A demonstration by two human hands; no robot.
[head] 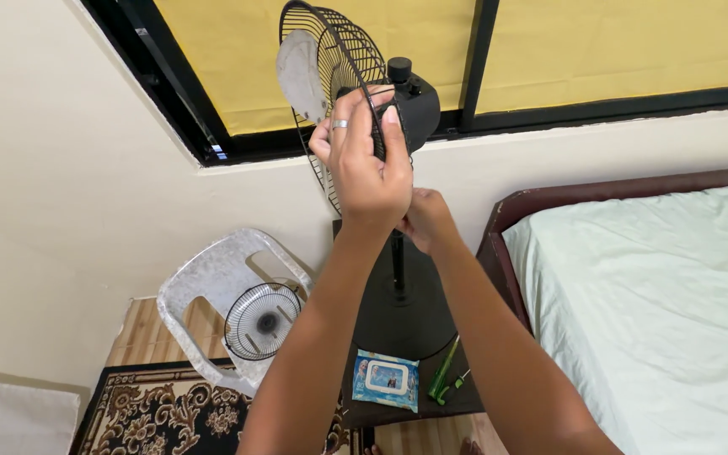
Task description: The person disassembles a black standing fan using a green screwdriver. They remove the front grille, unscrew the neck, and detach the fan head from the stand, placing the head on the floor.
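A black stand fan is in front of me, its rear wire guard (334,50) and a grey blade (300,74) still on the black motor housing (414,105). My left hand (368,160), with a ring on one finger, grips the guard where it meets the motor. My right hand (427,219) is lower, closed around the fan's neck just under the motor; what it pinches is hidden behind my left hand. The fan's pole (398,265) goes down to a round black base (406,312).
A white plastic chair (212,278) holds the fan's detached front guard (261,321). A blue wipes pack (386,379) and green-handled screwdrivers (444,371) lie on the dark stand beside the base. A bed (659,312) fills the right; a patterned rug (170,413) lies lower left.
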